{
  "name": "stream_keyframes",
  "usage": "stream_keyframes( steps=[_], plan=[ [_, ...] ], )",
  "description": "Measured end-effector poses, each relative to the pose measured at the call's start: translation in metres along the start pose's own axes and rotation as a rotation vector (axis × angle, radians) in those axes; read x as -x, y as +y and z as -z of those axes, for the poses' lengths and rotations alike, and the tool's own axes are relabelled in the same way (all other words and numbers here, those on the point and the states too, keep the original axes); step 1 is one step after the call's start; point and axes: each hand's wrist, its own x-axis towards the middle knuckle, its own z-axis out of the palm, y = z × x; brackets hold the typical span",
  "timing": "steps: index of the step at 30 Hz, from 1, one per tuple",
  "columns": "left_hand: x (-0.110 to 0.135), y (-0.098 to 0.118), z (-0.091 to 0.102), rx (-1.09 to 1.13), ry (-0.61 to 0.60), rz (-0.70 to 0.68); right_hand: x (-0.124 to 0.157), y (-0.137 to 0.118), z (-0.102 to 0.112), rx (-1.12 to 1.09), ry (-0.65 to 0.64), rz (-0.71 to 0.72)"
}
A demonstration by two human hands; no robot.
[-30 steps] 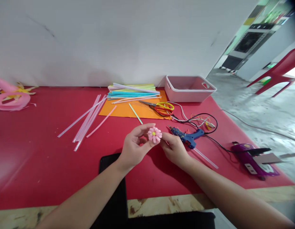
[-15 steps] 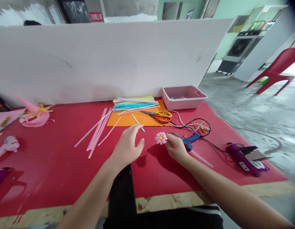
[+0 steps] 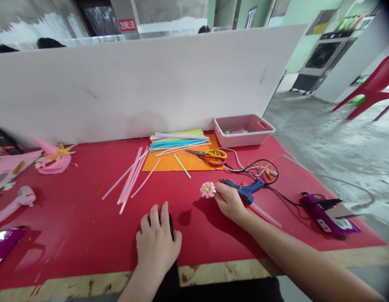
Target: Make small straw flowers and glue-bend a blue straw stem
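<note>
My right hand (image 3: 230, 203) is closed in a pinch on a small pink flower (image 3: 207, 190) with a yellow centre, its petals facing up and towards me. Just right of that hand lies a blue glue gun (image 3: 249, 191), a clear glue stick (image 3: 266, 214) extending from its back. My left hand (image 3: 158, 239) lies palm down over a black flat object (image 3: 172, 274) at the table's front edge, fingers slightly apart. What the black object is, I cannot tell, as the hand covers much of it. A short pale green strip (image 3: 182, 166) lies ahead, between the hands.
Pink strips (image 3: 134, 178) lie left of an orange sheet (image 3: 182, 163) bearing coloured strips (image 3: 180, 142) and scissors (image 3: 213, 154). A pink basket (image 3: 245, 130) stands behind. Cables run right to a purple device (image 3: 329, 214). A white board (image 3: 144, 84) closes off the back; pink craft pieces (image 3: 54, 159) are left.
My left hand has moved down and back towards me, onto the black object. The right hand, still pinching the flower, has shifted slightly. The whole view has tilted a little.
</note>
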Motion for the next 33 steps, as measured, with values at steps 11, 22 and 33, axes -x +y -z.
stream_keyframes(
  steps=[11,22,33],
  plan=[
    [-0.012,0.011,0.002,-0.031,0.005,0.006,0.001,-0.003,-0.001,-0.036,-0.007,0.029],
    [-0.022,0.001,0.016,0.431,0.054,-0.158,0.004,-0.004,0.000,-0.057,-0.049,0.026],
    [-0.086,0.040,0.008,2.065,-0.542,-0.007,0.002,-0.007,0.008,0.006,-0.071,-0.006]
  ],
)
